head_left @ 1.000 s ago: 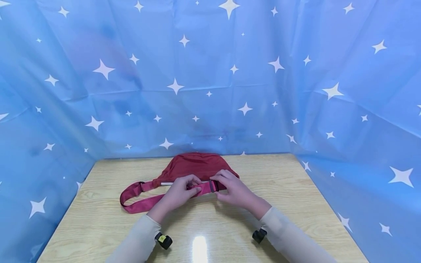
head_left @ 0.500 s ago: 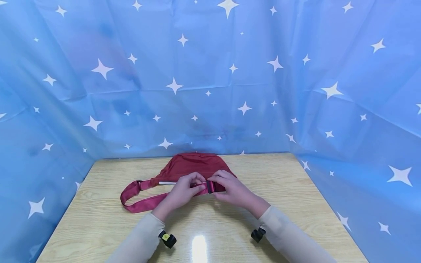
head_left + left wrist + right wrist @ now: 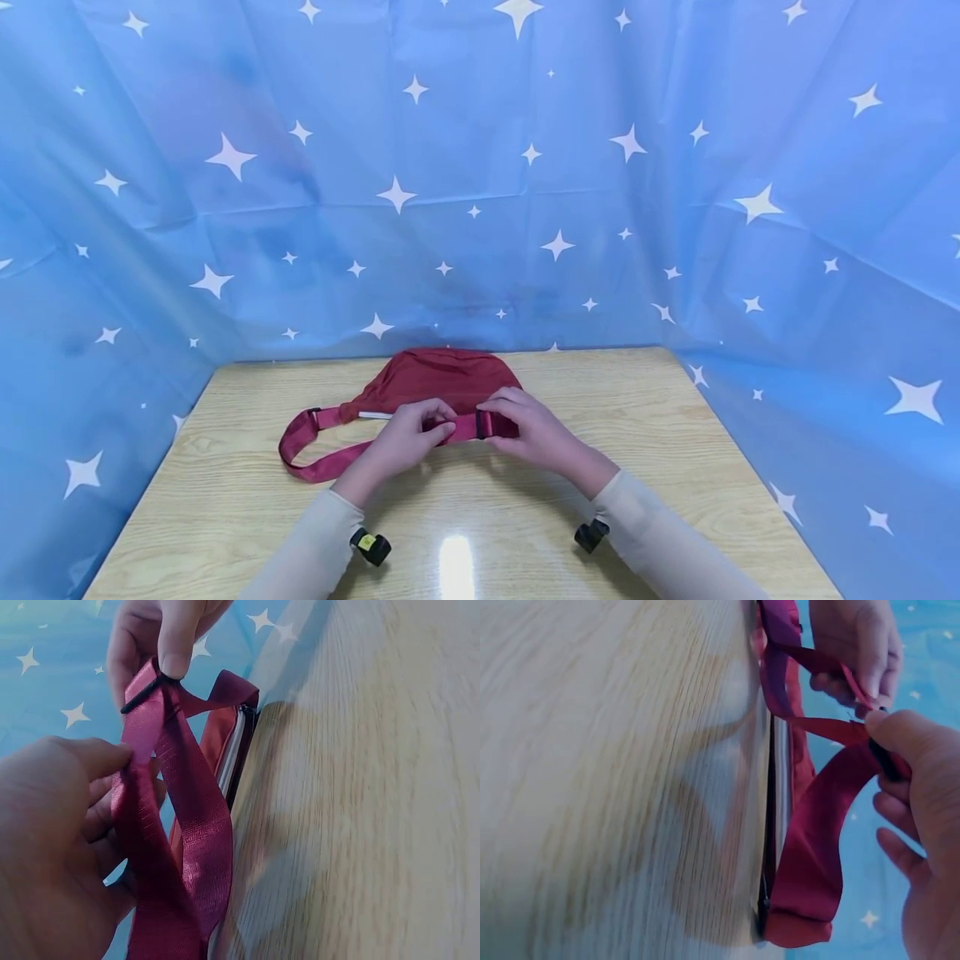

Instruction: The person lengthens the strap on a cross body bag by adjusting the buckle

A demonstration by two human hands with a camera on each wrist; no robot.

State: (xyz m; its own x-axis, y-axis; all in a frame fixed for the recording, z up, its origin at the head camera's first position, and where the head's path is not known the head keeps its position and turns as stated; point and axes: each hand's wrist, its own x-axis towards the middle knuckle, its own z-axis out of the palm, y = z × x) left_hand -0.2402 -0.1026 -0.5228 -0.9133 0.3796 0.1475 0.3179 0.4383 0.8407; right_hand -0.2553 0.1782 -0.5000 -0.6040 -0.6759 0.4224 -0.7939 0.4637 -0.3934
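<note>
A dark red waist bag [image 3: 438, 379] lies near the far edge of the table, its white zip edge [image 3: 373, 415] facing me. Its magenta strap [image 3: 322, 468] loops out to the left and comes back through both hands. My left hand [image 3: 408, 433] pinches the strap between thumb and fingers. Just to the right, my right hand [image 3: 532, 429] grips a black strap slider [image 3: 482, 424], with its thumb and fingertips at the slider's edges. In the left wrist view the strap [image 3: 206, 855] runs doubled below the slider. The right wrist view shows the strap [image 3: 810, 840] bending up from the bag's end to the slider.
The wooden table [image 3: 637, 392] reaches back to a blue curtain [image 3: 480, 167] with white stars. A second black slider [image 3: 313, 417] sits on the strap at the bag's left end. Each sleeve carries a small black camera, such as the left one [image 3: 371, 546].
My left hand first slid right toward the slider, then drew back left, leaving more strap showing between the hands. The bag has shifted slightly left; the right hand stays almost in place.
</note>
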